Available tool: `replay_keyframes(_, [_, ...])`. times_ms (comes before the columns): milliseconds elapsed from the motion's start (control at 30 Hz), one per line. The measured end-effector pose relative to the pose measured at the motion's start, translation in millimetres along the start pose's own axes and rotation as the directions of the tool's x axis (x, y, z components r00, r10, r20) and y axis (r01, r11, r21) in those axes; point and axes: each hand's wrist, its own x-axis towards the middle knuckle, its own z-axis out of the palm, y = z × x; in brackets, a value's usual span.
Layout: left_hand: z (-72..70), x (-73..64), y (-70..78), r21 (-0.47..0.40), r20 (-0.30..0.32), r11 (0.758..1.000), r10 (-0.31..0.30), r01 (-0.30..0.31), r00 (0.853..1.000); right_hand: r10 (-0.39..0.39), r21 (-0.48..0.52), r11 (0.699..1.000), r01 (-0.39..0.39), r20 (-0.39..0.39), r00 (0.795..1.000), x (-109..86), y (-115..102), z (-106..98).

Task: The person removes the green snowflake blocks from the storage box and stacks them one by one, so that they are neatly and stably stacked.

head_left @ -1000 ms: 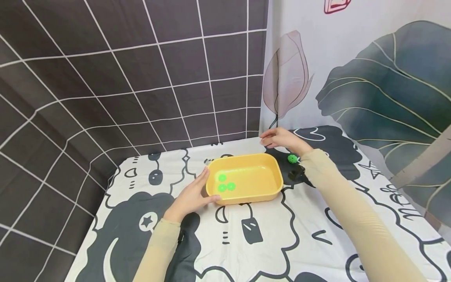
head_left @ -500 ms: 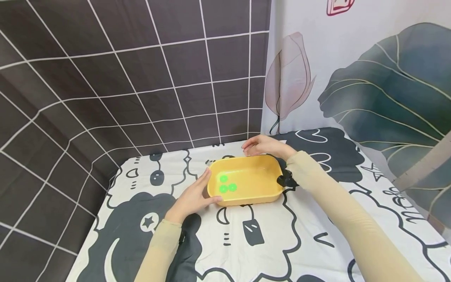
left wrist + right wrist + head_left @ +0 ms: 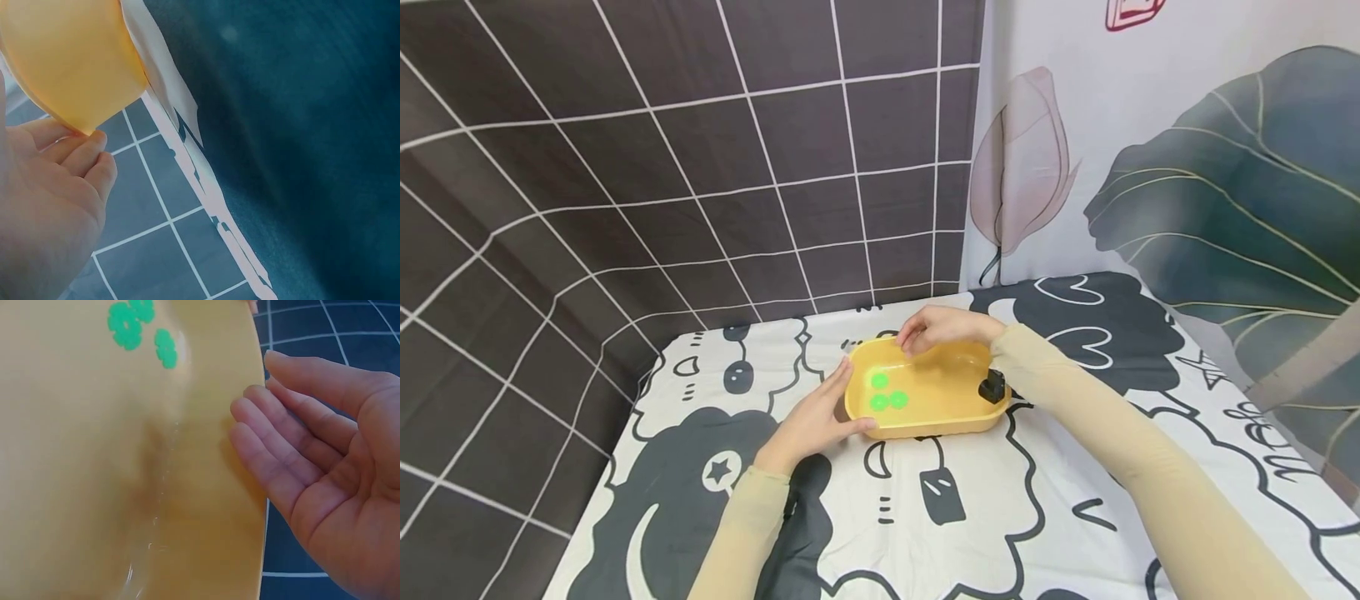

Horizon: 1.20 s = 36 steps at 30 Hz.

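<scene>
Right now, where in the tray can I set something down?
The yellow tray is bare between the three green pieces and the black device. Crowded: the left end, gripped by your left hand, and the far side, by your right hand.

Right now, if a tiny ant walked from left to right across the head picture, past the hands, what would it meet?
Left grip → three green pieces → right grip → pink printed flower → big blue-green printed leaf.
</scene>
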Motion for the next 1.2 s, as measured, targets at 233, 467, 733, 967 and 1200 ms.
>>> replay_keyframes(233, [-0.1, 0.2, -0.2, -0.009, -0.001, 1.000, 0.006, -0.006, 1.000, -0.022, -0.054, 0.998, 0.026, 0.059, 0.998, 11.7, 0.6, 6.1])
replay_keyframes(467, [1.1, 0.7, -0.2, -0.008, -0.002, 1.000, 0.002, -0.002, 1.000, -0.002, -0.125, 0.992, 0.017, 0.116, 0.993, 21.7, 2.4, 13.8])
replay_keyframes(733, [2.3, 1.1, -1.9, -0.015, -0.017, 1.000, 0.007, -0.008, 1.000, 0.018, -0.209, 0.978, 0.021, 0.185, 0.982, 30.5, -1.1, 24.0])
replay_keyframes(967, [2.2, 1.4, -1.7, -0.026, -0.014, 1.000, 0.001, -0.002, 1.000, 0.030, -0.310, 0.949, 0.048, 0.242, 0.970, 36.4, 0.5, 33.9])
replay_keyframes(1200, [2.2, 0.9, -2.5, -0.018, -0.022, 1.000, 0.012, -0.012, 1.000, 0.095, -0.356, 0.934, -0.010, 0.224, 0.970, 39.3, 3.1, 41.9])
